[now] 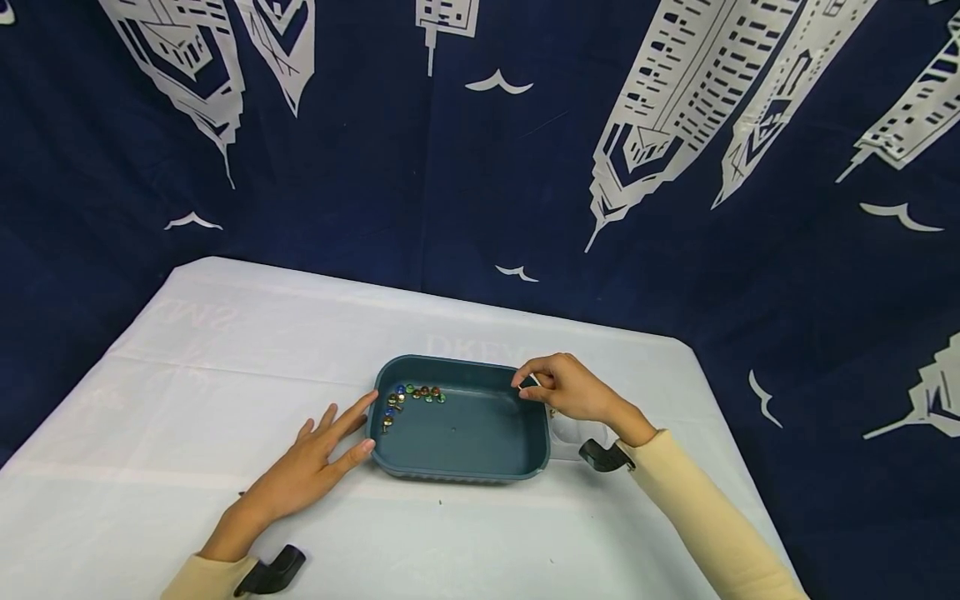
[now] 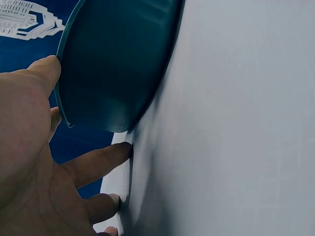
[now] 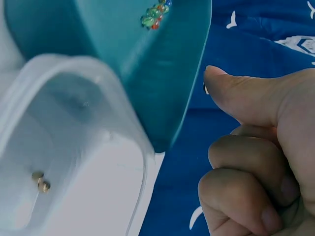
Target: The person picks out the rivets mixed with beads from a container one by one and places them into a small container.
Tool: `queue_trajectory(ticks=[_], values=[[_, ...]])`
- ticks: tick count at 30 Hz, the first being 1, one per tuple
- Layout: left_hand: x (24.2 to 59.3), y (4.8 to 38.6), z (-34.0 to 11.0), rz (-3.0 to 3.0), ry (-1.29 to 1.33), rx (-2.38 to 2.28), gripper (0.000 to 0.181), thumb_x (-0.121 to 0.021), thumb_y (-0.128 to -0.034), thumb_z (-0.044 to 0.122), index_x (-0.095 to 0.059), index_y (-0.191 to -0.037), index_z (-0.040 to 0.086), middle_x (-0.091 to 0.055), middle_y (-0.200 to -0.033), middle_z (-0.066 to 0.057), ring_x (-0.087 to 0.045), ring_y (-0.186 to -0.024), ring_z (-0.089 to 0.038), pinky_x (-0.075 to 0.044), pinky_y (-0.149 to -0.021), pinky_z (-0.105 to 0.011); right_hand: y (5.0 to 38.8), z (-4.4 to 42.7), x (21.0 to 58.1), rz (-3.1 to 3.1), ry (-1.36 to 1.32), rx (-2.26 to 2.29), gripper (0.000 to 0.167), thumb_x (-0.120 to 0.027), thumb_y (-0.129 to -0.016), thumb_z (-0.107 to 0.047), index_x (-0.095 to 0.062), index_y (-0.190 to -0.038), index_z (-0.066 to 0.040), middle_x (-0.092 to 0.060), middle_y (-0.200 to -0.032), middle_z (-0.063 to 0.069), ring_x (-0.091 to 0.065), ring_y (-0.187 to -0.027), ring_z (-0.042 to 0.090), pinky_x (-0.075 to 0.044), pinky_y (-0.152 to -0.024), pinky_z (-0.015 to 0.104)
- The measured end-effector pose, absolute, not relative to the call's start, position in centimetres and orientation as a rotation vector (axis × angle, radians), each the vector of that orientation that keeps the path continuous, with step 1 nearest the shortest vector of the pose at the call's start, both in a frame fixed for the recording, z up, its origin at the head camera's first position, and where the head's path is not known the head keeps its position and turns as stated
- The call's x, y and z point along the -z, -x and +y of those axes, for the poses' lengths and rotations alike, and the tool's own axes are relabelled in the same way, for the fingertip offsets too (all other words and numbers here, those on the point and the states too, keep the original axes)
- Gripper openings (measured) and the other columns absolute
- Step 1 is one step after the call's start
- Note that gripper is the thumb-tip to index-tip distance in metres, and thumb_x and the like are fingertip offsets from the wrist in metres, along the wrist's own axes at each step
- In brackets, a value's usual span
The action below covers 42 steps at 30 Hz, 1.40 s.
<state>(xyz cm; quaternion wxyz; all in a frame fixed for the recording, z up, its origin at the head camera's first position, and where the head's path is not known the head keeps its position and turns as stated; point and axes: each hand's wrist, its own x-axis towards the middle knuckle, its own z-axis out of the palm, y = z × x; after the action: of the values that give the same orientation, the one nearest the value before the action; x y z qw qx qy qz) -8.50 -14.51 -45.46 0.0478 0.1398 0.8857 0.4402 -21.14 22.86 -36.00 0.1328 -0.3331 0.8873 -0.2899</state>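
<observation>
A dark teal plastic bin (image 1: 457,429) stands on the white table. Colored glass marbles (image 1: 425,392) lie in a row along its back left, and small gold pieces (image 1: 387,422) sit among marbles on its left side. My left hand (image 1: 311,471) has its fingers spread, with thumb and index finger touching the bin's left rim. Over the bin's right rim, my right hand (image 1: 567,387) pinches a small shiny piece (image 3: 205,89) between thumb and index finger; the thumb mostly hides it. Its other fingers are curled in the right wrist view.
A clear plastic container (image 3: 113,98) stands against the bin's right side, holding two small gold-colored metal pieces (image 3: 41,182). Dark blue printed cloth (image 1: 450,208) hangs behind the table. Black wrist mounts (image 1: 281,569) are on both sleeves.
</observation>
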Motion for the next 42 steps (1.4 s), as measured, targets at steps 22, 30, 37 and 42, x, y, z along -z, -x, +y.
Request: queue_trajectory(ticks=[22,30,37,42], values=[[45.3,8.4,-14.4,2.692,-0.412,-1.338,0.065,-0.052,-0.1028,0.047,-0.021,-0.159,0.041,-0.053,-0.147,-0.017,-0.011,-0.147,-0.059,-0.002,-0.11,-0.079,20.1,28.3,36.6,2.694,0.808,0.811,0.016,-0.073,-0.09,-0.007,-0.075,-0.106,-0.004,-0.022,-0.057,-0.012,-0.022,-0.054,0.002,-0.047,-0.071,0.021],[45.1,8.4,-14.4,2.687,-0.431,-1.345,0.064,-0.052,-0.1035,0.044,-0.02,-0.159,0.041,-0.053,-0.146,-0.019,-0.011,-0.146,-0.059,-0.002,-0.109,-0.08,19.7,28.9,36.8,2.668,0.754,0.825,0.017,-0.072,-0.091,-0.006,-0.074,-0.108,-0.004,-0.023,-0.058,-0.011,-0.024,-0.055,0.003,-0.048,-0.074,0.022],[45.2,8.4,-14.4,2.688,-0.422,-1.345,0.065,-0.053,-0.1031,0.045,-0.021,-0.159,0.04,-0.053,-0.147,-0.018,-0.011,-0.147,-0.059,-0.002,-0.11,-0.079,19.9,28.9,36.8,2.677,0.757,0.823,0.019,-0.073,-0.09,-0.007,-0.074,-0.109,-0.006,-0.022,-0.057,-0.011,-0.023,-0.054,0.003,-0.049,-0.077,0.022],[45.2,8.4,-14.4,2.692,-0.418,-1.343,0.065,-0.053,-0.1028,0.046,-0.021,-0.159,0.041,-0.053,-0.147,-0.017,-0.011,-0.147,-0.059,-0.002,-0.11,-0.08,20.1,28.7,36.5,2.685,0.763,0.812,0.019,-0.073,-0.091,-0.008,-0.074,-0.11,-0.007,-0.022,-0.057,-0.011,-0.023,-0.054,0.003,-0.047,-0.076,0.021]])
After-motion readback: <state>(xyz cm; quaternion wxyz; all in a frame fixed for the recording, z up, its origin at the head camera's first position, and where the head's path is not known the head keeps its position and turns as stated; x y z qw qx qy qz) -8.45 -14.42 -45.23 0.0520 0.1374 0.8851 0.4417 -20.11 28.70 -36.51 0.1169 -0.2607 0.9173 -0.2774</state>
